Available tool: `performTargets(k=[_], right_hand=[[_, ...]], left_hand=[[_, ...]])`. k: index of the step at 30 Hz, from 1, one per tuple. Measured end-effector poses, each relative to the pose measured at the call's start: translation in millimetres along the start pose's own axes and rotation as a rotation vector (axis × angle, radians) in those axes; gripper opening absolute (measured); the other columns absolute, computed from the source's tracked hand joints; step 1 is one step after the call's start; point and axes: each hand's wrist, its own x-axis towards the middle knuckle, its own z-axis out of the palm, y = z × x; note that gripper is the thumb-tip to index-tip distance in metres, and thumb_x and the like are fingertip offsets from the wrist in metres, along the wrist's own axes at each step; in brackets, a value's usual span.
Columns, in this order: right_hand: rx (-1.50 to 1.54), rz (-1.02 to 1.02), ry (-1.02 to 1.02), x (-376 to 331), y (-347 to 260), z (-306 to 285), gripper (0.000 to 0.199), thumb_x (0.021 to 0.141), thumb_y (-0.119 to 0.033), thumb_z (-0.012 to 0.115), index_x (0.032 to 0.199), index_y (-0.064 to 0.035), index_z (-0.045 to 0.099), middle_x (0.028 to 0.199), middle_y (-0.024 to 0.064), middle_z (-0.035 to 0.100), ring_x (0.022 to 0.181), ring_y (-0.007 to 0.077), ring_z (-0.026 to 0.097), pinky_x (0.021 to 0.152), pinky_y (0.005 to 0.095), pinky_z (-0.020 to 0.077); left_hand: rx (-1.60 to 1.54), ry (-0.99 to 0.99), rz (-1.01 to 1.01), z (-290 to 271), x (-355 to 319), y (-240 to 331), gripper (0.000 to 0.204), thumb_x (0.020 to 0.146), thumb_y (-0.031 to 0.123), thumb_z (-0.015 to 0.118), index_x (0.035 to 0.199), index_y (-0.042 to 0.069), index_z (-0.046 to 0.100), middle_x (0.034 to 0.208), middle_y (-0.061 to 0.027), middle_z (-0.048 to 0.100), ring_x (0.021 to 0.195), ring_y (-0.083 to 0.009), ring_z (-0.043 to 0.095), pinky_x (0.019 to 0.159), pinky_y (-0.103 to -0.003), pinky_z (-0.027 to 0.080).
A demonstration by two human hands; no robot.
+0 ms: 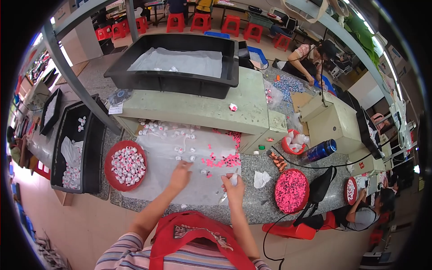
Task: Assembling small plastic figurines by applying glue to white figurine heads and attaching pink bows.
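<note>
Red apron (193,227), bowl (108,170) at sheet (155,180) edge

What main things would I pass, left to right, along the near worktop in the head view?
Black bin, red bowl of white-and-pink pieces, left hand, right hand, crumpled white tissue, red bowl of pink pieces, another red bowl.

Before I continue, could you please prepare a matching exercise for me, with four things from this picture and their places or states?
Column one
1. Right hand
2. Red bowl of mostly white pieces
3. Red bowl of mostly pink pieces
4. Single red-and-white piece

Column two
A. right of the crumpled white tissue
B. on top of the grey-green shelf
C. holding a small whitish object
D. at the left side of the white sheet

Pairs: 1-C, 2-D, 3-A, 4-B
</note>
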Motion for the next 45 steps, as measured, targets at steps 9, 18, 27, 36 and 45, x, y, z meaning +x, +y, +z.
performTargets(k=[9, 18, 27, 36, 45], right_hand=[[0.072, -0.150, -0.046, -22.1, -30.2, -21.3, 0.027, 0.076, -0.002, 0.057, 0.099, -0.0020, 0.043, 0.081, 0.0062, 0.053, 0.066, 0.0130, 0.057, 0.054, 0.0230, 0.0463], [0.234, -0.328, -0.215, -75.9, -125.3, -5.5, 0.030, 0.074, 0.002, 0.056, 0.101, 0.0001, 0.043, 0.085, 0.0082, 0.054, 0.073, 0.0154, 0.058, 0.057, 0.0231, 0.0471], [0.009, -0.831, 0.071, -112.0, -136.9, -16.7, 0.028, 0.066, -0.005, 0.066, 0.091, 0.0013, 0.056, 0.082, 0.0106, 0.059, 0.068, 0.0147, 0.058, 0.059, 0.0254, 0.0461], [-0.286, -1.026, 0.037, -119.8, -145.6, -14.2, 0.017, 0.064, -0.003, 0.063, 0.080, 0.0003, 0.058, 0.072, 0.0124, 0.061, 0.060, 0.0204, 0.060, 0.057, 0.0264, 0.0464], [-0.279, -1.034, 0.033, -118.4, -142.6, -14.1, 0.018, 0.064, -0.003, 0.063, 0.082, -0.0012, 0.058, 0.072, 0.0112, 0.061, 0.059, 0.0204, 0.060, 0.055, 0.0265, 0.0460]], left_hand=[[-0.066, -0.165, -0.051, 34.5, 38.1, 17.5, 0.024, 0.073, 0.001, 0.054, 0.095, 0.007, 0.059, 0.087, -0.0094, 0.058, 0.079, -0.0268, 0.058, 0.068, -0.032, 0.050], [-1.981, -0.349, -0.576, -148.6, 33.1, 177.7, 0.041, 0.080, 0.007, 0.055, 0.118, -0.003, 0.043, 0.100, -0.0153, 0.057, 0.089, -0.0254, 0.059, 0.078, -0.025, 0.050], [-1.335, -0.116, -0.220, -152.5, 12.3, 197.6, 0.036, 0.073, -0.006, 0.059, 0.107, -0.005, 0.051, 0.096, -0.0133, 0.059, 0.087, -0.0241, 0.060, 0.077, -0.029, 0.050], [-1.165, -0.017, -0.078, -150.9, 3.5, 205.4, 0.032, 0.072, -0.011, 0.058, 0.103, -0.008, 0.050, 0.098, -0.0174, 0.058, 0.086, -0.0216, 0.060, 0.077, -0.030, 0.051], [-1.091, 0.023, -0.030, -150.5, 0.4, 206.1, 0.031, 0.072, -0.012, 0.058, 0.102, -0.008, 0.051, 0.099, -0.0172, 0.057, 0.088, -0.0208, 0.059, 0.077, -0.029, 0.051]])
